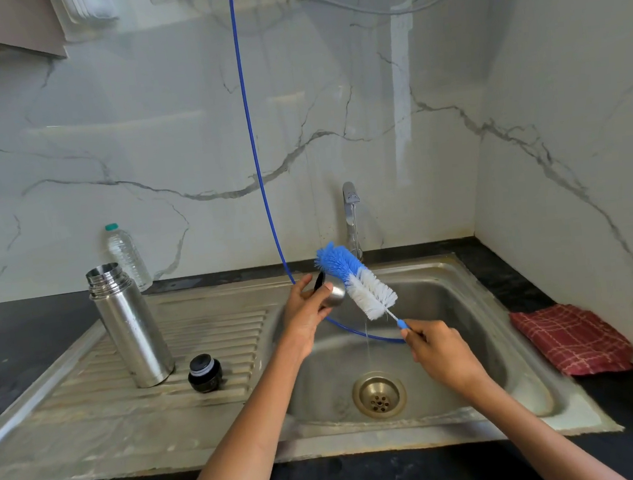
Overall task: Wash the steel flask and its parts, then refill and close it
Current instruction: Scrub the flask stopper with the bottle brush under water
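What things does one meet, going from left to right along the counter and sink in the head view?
Steel flask → black stopper → left hand holding the steel cup → bottle brush → right hand gripping the brush handle → red checked cloth.

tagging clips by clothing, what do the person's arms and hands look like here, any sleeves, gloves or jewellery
Both arms are bare from the bottom edge of the picture up to the hands; no sleeves show. The left hand and right hand wear no gloves. No rings, bracelets or watch can be seen on the fingers or wrists.
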### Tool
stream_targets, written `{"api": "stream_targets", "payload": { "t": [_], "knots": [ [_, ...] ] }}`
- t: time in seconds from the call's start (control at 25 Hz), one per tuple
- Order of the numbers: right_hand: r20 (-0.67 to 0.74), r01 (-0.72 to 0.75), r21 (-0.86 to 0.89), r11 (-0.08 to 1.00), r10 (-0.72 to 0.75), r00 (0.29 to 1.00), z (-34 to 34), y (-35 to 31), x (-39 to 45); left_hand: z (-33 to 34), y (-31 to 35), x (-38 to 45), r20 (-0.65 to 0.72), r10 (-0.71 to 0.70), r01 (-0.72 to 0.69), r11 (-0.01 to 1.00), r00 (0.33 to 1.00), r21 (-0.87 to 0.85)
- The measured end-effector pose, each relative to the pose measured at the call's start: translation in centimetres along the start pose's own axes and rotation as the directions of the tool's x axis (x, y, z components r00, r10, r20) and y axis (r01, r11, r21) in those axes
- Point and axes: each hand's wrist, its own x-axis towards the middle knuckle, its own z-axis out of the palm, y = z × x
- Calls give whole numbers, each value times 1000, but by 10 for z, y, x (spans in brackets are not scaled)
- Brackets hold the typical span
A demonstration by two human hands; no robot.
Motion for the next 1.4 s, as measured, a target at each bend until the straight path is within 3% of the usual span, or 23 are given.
{"api": "stream_targets", "payload": {
  "t": [0.2, 0.44, 0.52, 0.6, 0.68, 0.76, 0.96, 1.08, 1.16, 1.32, 1.4],
  "knots": [
    [15, 10, -135, 991, -8, 1000, 11, 1, -24, -15, 2, 5, -68, 185, -150, 923, 980, 355],
    [8, 34, -164, 986, -33, 999, 15, -15, -14, -2, -14, 6, 96, 207, -222, 769, 974, 599],
    [29, 44, -217, 975, -39, 999, 18, -17, -23, 0, -1, 2, 37, 186, -183, 883, 982, 433],
    [65, 65, -254, 965, -50, 997, 19, -19, -34, -2, 6, 4, -55, 75, -64, 984, 996, 167],
    [51, 71, -264, 962, -59, 997, 17, -23, -28, 5, 8, 0, -53, -103, 103, 995, 993, 1],
    [36, 80, -292, 953, -73, 997, 15, -28, -14, 11, 8, -4, -64, -201, 200, 980, 978, -19],
    [87, 166, -430, 887, -142, 986, 6, -23, -21, -10, 23, 3, -119, -269, 245, 952, 956, -184],
    [56, 191, -476, 859, -187, 981, 4, -26, -12, -3, 18, -5, -35, -333, 328, 939, 942, -107],
    [38, 199, -509, 837, -210, 977, 3, -33, -5, 1, 17, -7, -22, -332, 328, 939, 943, -102],
    [139, 242, -567, 787, -198, 970, -8, -30, -21, -17, 31, 4, -53, -306, 290, 935, 950, -203],
    [130, 255, -568, 783, -221, 967, -11, -29, -16, -15, 28, -2, -18, -316, 311, 941, 949, -134]
  ]
}}
